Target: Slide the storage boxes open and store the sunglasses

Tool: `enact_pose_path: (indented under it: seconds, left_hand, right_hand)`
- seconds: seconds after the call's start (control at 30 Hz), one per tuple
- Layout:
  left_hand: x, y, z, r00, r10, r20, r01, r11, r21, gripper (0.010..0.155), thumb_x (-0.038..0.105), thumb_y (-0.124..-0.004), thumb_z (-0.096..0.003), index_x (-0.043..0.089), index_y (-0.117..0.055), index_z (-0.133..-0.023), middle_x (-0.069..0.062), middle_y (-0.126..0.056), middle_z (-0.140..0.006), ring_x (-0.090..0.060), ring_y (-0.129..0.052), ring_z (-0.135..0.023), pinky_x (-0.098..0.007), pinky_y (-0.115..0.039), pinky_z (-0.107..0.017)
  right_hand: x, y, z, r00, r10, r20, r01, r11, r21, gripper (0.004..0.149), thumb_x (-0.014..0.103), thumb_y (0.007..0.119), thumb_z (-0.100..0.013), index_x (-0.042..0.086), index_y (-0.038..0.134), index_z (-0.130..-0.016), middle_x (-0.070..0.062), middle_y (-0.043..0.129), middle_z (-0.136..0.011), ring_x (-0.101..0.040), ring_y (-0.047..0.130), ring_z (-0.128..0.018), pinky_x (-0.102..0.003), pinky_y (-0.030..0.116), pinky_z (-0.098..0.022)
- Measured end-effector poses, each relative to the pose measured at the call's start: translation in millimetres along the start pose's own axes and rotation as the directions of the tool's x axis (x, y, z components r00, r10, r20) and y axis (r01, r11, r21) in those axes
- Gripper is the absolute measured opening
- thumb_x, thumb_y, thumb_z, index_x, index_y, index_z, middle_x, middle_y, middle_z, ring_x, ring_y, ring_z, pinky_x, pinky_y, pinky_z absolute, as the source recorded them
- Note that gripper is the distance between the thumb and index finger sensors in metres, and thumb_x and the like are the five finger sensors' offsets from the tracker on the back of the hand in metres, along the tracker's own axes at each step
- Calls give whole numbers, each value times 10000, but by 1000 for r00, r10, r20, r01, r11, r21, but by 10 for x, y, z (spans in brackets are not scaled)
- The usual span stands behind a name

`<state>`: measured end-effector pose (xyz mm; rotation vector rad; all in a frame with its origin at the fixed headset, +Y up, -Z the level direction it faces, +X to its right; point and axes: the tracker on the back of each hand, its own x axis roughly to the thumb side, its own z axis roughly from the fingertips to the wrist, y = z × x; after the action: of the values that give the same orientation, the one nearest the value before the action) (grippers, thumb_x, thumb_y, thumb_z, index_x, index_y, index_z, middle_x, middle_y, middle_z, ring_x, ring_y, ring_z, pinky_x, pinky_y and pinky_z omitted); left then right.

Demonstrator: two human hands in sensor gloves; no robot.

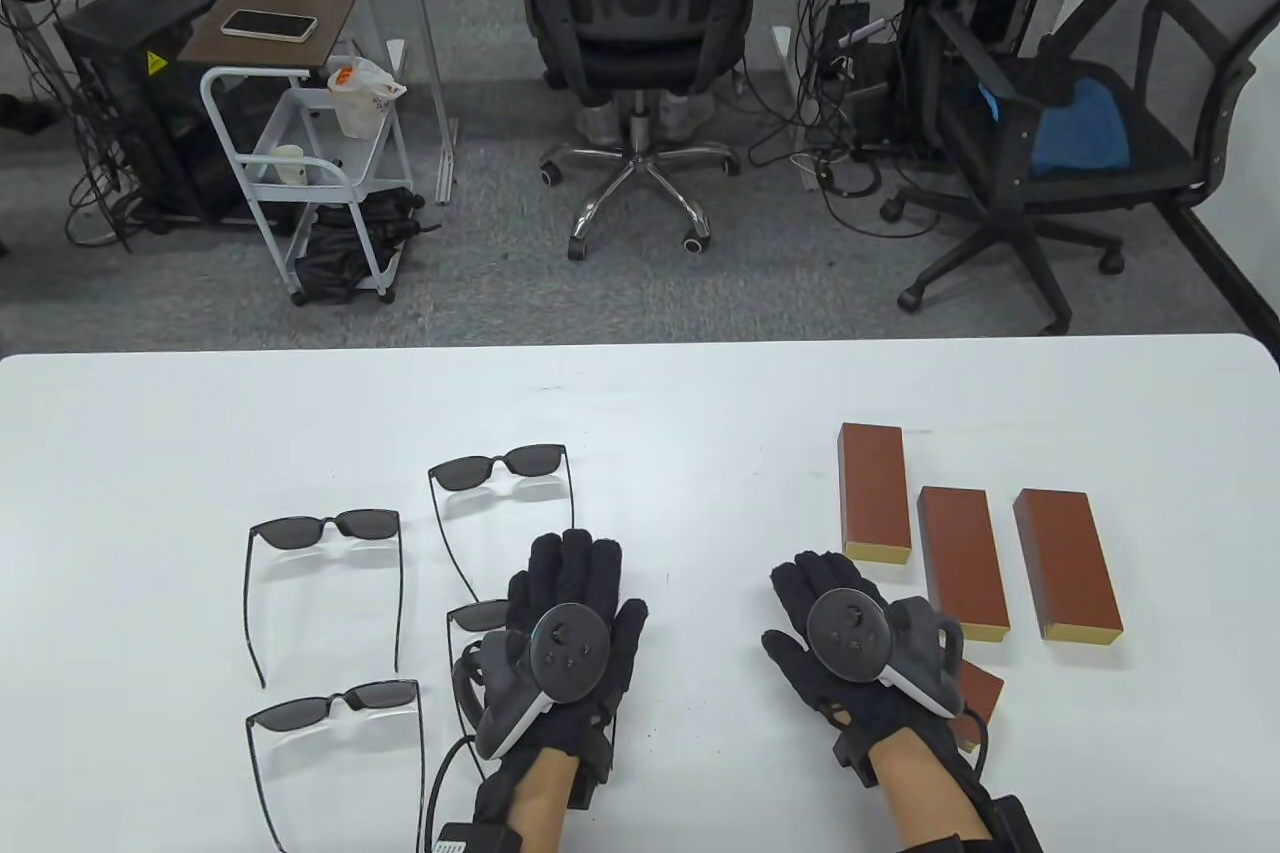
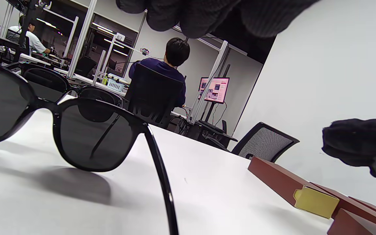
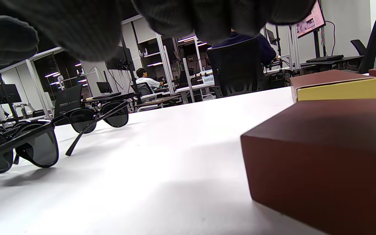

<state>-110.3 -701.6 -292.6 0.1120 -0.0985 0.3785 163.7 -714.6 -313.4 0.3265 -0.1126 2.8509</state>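
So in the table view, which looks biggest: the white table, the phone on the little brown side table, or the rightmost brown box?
Largest to smallest, as they look:
1. The white table, by far.
2. The rightmost brown box.
3. The phone.
The phone sits farther from the camera, so that view may make it look smaller than it really is.

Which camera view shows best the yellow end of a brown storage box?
The right wrist view: the yellow end faces the camera, large. The left wrist view shows one small yellow end; the table view shows only thin yellow edges.
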Motion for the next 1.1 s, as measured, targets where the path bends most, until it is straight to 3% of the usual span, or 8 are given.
enact_pose_path:
  seconds: [0.2,0.4,0.63,0.77,0.93,1.1]
  left_hand:
    - [28,59,-3,1000,0,-10,0,999,32,669,602,-668,-513,335,-597,-1122,-20,-503,-1231,-326,-390,-1160,-621,-467,-770]
    - [-48,235,9,998,-27,-53,31,997,77,640,594,-733,-495,323,-696,-1073,-24,-658,-1182,-354,-603,-1107,-612,-580,-733]
    - [-688,498,33,976,-187,-114,186,982,-13,605,573,-788,-473,321,-773,-1023,-18,-743,-1135,-351,-714,-1044,-588,-654,-697]
    - [-1189,736,48,958,-211,-197,183,971,-151,583,441,-925,-440,313,-806,-996,-19,-781,-1101,-345,-765,-1004,-570,-684,-684]
    - [-1770,946,155,857,-416,-305,318,892,-322,580,356,-979,-412,331,-822,-970,14,-804,-1069,-307,-805,-972,-542,-711,-677]
    - [-2024,890,256,797,-477,-370,321,854,-409,571,346,-970,-421,333,-819,-971,13,-804,-1065,-309,-805,-967,-554,-707,-667]
  right_hand:
    - [6,-12,-12,1000,-15,5,15,1000,-5,640,519,800,-374,242,620,-923,-97,590,-1041,-391,553,-956,-518,555,-693]
    - [43,-12,-29,999,-26,24,26,1000,0,641,518,800,-375,241,620,-925,-99,588,-1043,-394,552,-956,-519,555,-694]
    - [83,-25,-38,999,-32,40,31,999,5,641,517,801,-375,243,620,-925,-101,589,-1044,-395,552,-958,-520,554,-696]
    - [71,-32,-33,998,-42,38,41,999,9,642,516,801,-375,240,622,-926,-103,592,-1043,-397,556,-956,-521,556,-694]
    - [47,-9,-40,999,-41,22,41,999,29,639,513,803,-374,239,627,-924,-105,597,-1041,-399,560,-954,-522,557,-693]
    - [38,-14,-32,999,-38,13,37,999,35,637,513,803,-375,239,629,-924,-106,601,-1039,-399,563,-953,-524,559,-691]
